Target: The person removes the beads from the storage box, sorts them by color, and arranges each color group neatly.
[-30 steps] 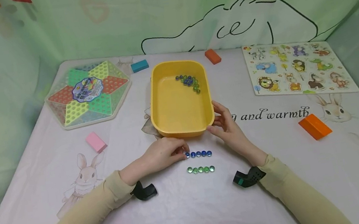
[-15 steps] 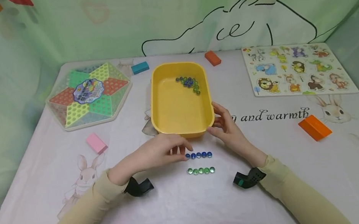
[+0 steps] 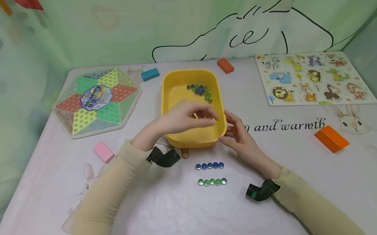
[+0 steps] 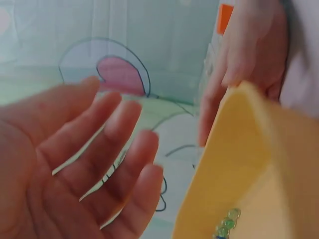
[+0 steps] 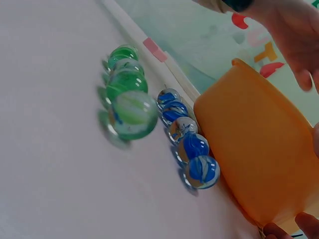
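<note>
My left hand (image 3: 188, 115) hovers over the yellow plastic basin (image 3: 191, 138), fingers spread and loosely bent. In the left wrist view its palm and fingers (image 4: 117, 154) hold nothing. At the basin's near right corner my right hand (image 3: 243, 139) grips the outside, thumb on the near wall and fingers along the right wall. Blue and green glass marbles (image 3: 200, 90) lie loose at the basin's far right. On the table before the basin stands a straight row of blue marbles (image 3: 210, 166). A parallel row of green marbles (image 3: 212, 182) lies nearer to me.
A Chinese checkers board (image 3: 97, 102) lies at the back left, an animal puzzle board (image 3: 314, 76) at the back right. Around the basin are a pink block (image 3: 104, 151), a blue block (image 3: 150, 74), a red block (image 3: 225, 65) and an orange block (image 3: 331, 138).
My left hand has left the left end of the blue row, risen and moved forward over the basin. The right hand stays at the basin's corner. Both rows stand as before.
</note>
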Action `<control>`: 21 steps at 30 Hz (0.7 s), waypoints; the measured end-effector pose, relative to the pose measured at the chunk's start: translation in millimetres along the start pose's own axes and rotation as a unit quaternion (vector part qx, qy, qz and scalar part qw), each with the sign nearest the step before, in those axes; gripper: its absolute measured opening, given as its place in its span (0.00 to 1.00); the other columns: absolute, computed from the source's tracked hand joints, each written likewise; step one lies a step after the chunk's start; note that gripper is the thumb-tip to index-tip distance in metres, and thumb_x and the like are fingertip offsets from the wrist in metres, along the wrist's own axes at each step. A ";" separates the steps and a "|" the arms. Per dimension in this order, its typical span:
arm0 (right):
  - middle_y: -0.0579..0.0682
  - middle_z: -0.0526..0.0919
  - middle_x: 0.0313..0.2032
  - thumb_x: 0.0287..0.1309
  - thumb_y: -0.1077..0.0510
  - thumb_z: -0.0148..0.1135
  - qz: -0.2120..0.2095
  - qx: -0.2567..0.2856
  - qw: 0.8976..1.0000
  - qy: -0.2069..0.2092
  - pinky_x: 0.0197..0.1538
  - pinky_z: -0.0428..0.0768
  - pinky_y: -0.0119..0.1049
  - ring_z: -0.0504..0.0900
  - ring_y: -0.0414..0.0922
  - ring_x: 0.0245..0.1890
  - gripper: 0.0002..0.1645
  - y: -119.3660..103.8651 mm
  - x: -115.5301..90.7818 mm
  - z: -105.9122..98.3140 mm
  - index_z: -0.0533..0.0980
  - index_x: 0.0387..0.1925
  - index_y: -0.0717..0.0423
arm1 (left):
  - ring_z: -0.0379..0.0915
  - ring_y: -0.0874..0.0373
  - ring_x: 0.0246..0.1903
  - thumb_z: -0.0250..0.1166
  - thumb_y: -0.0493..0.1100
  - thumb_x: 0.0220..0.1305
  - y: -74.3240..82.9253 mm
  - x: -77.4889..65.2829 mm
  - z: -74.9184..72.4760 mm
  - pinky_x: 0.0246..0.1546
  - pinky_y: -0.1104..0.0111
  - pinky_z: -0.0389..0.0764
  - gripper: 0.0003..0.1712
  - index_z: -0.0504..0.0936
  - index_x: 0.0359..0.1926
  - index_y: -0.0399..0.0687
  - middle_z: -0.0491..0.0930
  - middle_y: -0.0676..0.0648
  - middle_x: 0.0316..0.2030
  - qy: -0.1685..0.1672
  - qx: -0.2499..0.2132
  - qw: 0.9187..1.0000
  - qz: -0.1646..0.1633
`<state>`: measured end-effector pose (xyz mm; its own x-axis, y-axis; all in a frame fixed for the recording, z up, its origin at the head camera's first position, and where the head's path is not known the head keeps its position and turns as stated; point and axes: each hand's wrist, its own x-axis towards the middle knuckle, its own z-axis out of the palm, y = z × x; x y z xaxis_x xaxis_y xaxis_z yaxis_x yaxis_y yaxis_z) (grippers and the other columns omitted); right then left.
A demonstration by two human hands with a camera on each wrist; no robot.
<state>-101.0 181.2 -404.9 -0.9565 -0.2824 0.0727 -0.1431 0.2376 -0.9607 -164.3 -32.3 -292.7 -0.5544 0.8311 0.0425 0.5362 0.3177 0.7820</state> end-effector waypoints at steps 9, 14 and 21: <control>0.56 0.53 0.66 0.61 0.60 0.56 0.008 -0.002 1.000 0.003 0.54 0.67 0.19 0.68 0.50 0.55 0.45 0.6 -0.5 -0.6 0.43 0.71 0.41 | 0.72 0.53 0.35 0.58 0.45 0.65 -23.1 52.1 -15.4 0.35 0.72 0.74 0.12 0.78 0.45 0.44 0.80 0.43 0.40 0.090 -0.020 0.988 -0.125; 0.56 0.53 0.66 0.61 0.61 0.56 0.004 -0.005 1.000 0.006 0.54 0.67 0.19 0.68 0.51 0.55 0.45 1.9 -0.9 -0.9 0.43 0.71 0.41 | 0.72 0.50 0.34 0.57 0.45 0.65 -40.0 70.9 -12.3 0.31 0.73 0.71 0.11 0.78 0.42 0.43 0.79 0.39 0.41 0.103 -0.024 0.979 -0.176; 0.56 0.53 0.66 0.60 0.61 0.57 0.002 -0.001 1.000 0.004 0.54 0.67 0.20 0.68 0.52 0.55 0.45 1.7 -1.0 -1.0 0.44 0.71 0.42 | 0.71 0.59 0.32 0.57 0.43 0.65 -54.6 86.3 -3.2 0.34 0.73 0.72 0.09 0.79 0.41 0.44 0.79 0.47 0.39 0.081 0.074 0.970 -0.216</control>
<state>-100.6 182.9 -406.4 -0.9589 -0.2747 0.0708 -0.1398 0.2404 -0.9606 -243.5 20.6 -329.7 -0.8345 0.5268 -0.1616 0.3111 0.6925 0.6509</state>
